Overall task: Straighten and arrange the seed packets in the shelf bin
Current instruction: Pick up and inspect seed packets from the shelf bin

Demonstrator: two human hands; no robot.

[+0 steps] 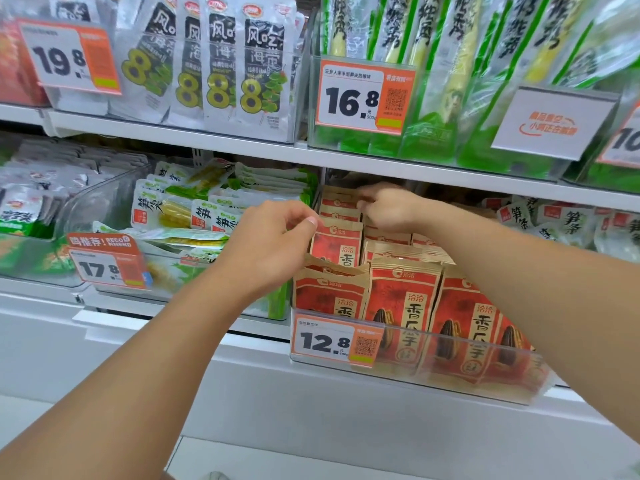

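The red-and-kraft sunflower seed packets (398,306) stood in rows inside a clear plastic shelf bin (502,379) on the lower shelf, and that bin serves as the landmark here. On the bin's front wall, at its left end, hung an orange price tag (332,341) reading 12.8.

The left hand (266,251) hovered over the bin's left column of packets. Its fingers (304,216) were curled, with the thumb and forefinger meeting at the top edge of the second packet (336,240) back from the front, seemingly pinching it. The front-left packet (329,289), just ahead of that one, had its top flap bent and leaned lower than its neighbours to the right.

The right hand (388,206) reached farther back into the bin, under the upper shelf edge (415,168). Its fingers were bent down onto the tops of the rearmost packets (337,202); motion blur kept me from telling whether they gripped one or only touched them.

Left of the bin sat another clear bin of green-and-white bamboo shoot packets (194,216), lying jumbled, with a 17.8 tag (107,261) on its front. Above the seed bin stood tall green bamboo shoot packs (450,81) behind a 16.8 tag (360,95), and up to the left of those, white kelp packets (242,64).
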